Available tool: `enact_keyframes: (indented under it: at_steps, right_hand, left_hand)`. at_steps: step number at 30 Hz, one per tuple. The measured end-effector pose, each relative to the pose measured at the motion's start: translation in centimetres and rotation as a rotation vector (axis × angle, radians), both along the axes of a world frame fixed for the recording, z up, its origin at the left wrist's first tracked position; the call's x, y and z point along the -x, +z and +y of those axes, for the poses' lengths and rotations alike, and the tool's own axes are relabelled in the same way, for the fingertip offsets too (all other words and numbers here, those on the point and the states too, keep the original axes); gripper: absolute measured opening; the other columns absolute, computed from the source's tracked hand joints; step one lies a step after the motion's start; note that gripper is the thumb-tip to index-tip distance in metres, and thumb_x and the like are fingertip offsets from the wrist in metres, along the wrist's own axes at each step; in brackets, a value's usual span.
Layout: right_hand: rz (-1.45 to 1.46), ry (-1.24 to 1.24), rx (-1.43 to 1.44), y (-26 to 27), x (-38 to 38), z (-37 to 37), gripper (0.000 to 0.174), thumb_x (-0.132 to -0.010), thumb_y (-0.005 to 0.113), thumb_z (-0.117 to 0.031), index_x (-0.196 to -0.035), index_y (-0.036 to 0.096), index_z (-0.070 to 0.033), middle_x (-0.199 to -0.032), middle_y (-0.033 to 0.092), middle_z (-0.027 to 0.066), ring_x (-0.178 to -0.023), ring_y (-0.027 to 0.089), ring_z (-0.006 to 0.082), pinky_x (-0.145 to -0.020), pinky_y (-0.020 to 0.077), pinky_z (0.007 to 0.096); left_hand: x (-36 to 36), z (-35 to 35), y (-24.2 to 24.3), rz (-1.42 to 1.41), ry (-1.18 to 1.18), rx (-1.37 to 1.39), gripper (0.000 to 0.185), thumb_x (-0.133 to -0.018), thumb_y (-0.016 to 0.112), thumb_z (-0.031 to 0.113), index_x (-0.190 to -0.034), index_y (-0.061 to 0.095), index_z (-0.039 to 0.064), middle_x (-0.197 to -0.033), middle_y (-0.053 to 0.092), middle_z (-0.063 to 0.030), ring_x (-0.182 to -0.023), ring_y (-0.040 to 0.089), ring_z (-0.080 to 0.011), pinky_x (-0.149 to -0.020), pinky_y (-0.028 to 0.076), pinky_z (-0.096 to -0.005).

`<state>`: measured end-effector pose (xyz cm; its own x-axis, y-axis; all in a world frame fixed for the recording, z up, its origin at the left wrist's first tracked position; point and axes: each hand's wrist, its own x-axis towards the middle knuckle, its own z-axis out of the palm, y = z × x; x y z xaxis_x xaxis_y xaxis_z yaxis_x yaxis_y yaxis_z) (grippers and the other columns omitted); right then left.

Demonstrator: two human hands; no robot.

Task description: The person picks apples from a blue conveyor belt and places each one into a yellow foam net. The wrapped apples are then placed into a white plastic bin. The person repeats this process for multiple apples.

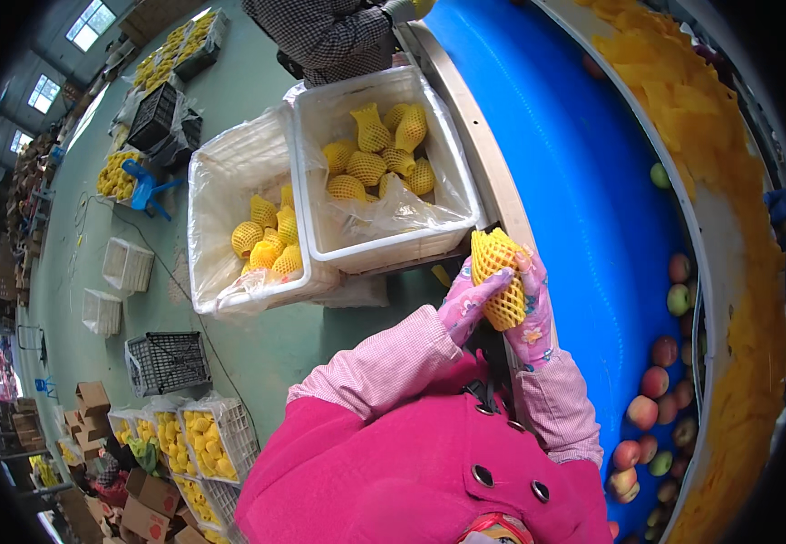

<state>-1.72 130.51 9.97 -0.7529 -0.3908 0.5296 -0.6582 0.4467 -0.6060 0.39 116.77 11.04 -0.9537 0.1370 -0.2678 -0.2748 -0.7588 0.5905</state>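
Between my two hands is a yellow foam fruit net, its mesh bulging as if around a fruit that I cannot make out. My left hand, in a pink flowered glove, grips it from the left with the fingers laid across the mesh. On the other side my right hand, gloved alike, holds it beside the wooden edge of the blue belt. Just beyond my hands stands a white plastic crate lined with clear film, with several netted fruits inside. A second lined crate adjoins it on the left, also holding netted fruits.
Loose apples lie along the belt's far right side. Past that rim is a ledge heaped with yellow foam nets. A person in a checked sleeve stands beyond the crates. Filled crates and a black crate stand on the floor.
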Motion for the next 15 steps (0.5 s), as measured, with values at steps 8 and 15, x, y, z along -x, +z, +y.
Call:
enact_keyframes:
  at_steps: [8, 15]
  right_hand:
    - [-0.407, 0.098, 0.069, -0.7, -0.1, -0.3, 0.081, -0.080, 0.074, -0.005, -0.148, 0.029, -0.010, -0.150, 0.033, 0.0131, -0.125, 0.050, 0.0254, -0.100, 0.0452, 0.0343]
    - [-0.794, -0.054, 0.015, 0.5, -1.3, 4.9, 0.061, -0.091, 0.065, -0.026, -0.141, 0.037, -0.005, -0.135, 0.049, 0.0144, -0.115, 0.057, 0.0244, -0.099, 0.0458, 0.0349]
  left_hand:
    - [4.2, -25.5, -5.5, 0.122, 0.866, 0.713, 0.060, -0.082, 0.074, 0.022, -0.130, 0.042, 0.004, -0.113, 0.060, -0.0105, -0.098, 0.062, -0.0192, -0.086, 0.051, -0.0348]
    - [8.1, -47.6, -18.2, -0.397, 0.736, 1.103, 0.064, -0.081, 0.072, 0.010, -0.134, 0.038, 0.001, -0.114, 0.060, -0.0124, -0.097, 0.061, -0.0206, -0.087, 0.048, -0.0324]
